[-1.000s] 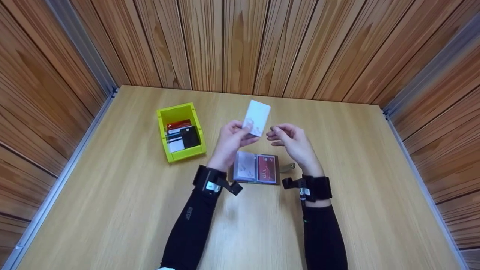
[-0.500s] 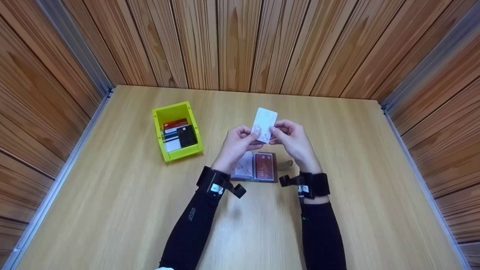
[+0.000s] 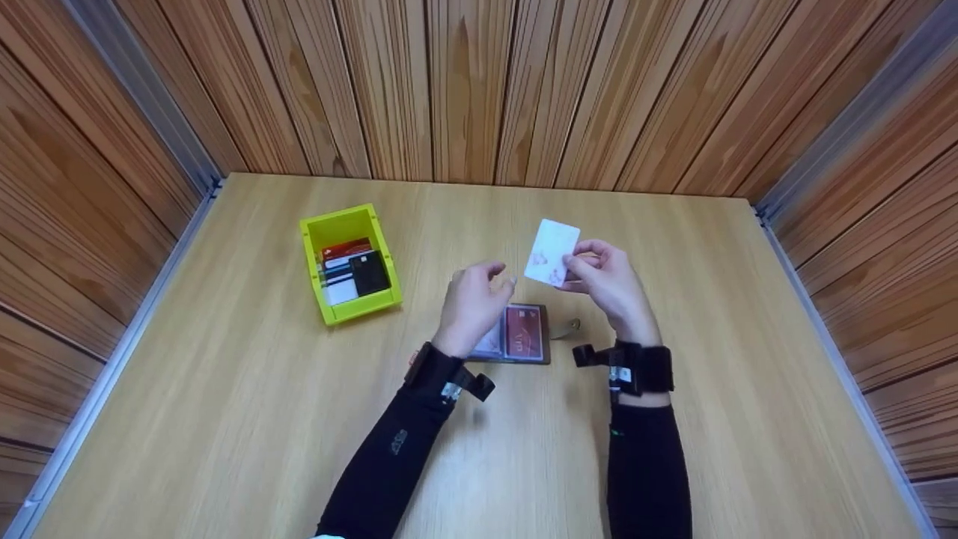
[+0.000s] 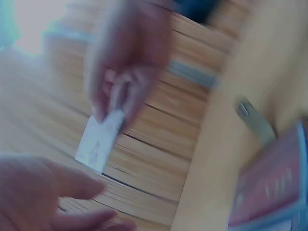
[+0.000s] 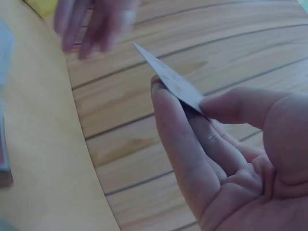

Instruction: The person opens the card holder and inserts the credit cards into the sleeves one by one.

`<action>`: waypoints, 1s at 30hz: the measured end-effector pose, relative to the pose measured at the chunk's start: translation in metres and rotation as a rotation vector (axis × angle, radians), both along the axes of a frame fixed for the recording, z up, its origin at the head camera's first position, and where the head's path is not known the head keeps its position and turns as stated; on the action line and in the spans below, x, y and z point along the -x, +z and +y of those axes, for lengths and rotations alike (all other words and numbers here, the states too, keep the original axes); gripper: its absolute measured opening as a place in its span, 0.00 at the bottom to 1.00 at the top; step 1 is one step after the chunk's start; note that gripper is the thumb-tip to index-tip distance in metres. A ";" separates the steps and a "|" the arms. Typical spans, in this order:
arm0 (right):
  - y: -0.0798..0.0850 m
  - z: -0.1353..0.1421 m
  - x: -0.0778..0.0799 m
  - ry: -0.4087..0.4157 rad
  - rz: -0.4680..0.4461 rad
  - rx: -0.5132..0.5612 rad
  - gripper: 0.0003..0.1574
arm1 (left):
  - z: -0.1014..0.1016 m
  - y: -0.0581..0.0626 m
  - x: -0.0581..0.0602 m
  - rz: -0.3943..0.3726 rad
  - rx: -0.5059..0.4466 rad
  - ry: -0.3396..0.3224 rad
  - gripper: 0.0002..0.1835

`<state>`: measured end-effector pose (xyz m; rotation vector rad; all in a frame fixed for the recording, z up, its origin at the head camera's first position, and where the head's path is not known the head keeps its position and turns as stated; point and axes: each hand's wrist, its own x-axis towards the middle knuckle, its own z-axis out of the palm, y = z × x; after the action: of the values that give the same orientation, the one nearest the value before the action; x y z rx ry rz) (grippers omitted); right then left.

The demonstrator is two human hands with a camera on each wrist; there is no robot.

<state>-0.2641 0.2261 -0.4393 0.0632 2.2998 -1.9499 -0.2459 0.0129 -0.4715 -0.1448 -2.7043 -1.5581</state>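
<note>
A white card (image 3: 551,251) with a faint printed pattern is pinched between the thumb and fingers of my right hand (image 3: 608,281), raised above the table. In the right wrist view the card (image 5: 173,82) shows nearly edge-on, thumb on one face and fingers behind. My left hand (image 3: 473,303) is apart from the card, its fingers loosely bent with nothing between them. Below the hands lies an open card holder (image 3: 545,333) with clear sleeves; a red VIP card (image 3: 524,333) fills its right sleeve. My left hand partly covers the holder's left side. The left wrist view is blurred.
A yellow-green bin (image 3: 314,262) at the left holds several cards, with a black card (image 3: 370,272) on top. The holder's strap (image 3: 566,329) sticks out to the right. Wood-panelled walls (image 3: 464,90) border the table (image 3: 718,314) at the back and sides.
The white card has passed from my left hand to my right, which joined it half a second ago. My right hand has drawn it rightward; my left has let go.
</note>
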 end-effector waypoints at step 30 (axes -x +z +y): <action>0.000 0.038 -0.003 -0.043 -0.073 -0.142 0.21 | 0.070 -0.043 -0.032 0.043 0.795 0.041 0.15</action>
<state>-0.2615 0.2643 -0.4398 0.1960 2.4040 -1.7695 -0.2136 0.0828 -0.5145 -0.1216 -3.0794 -0.3840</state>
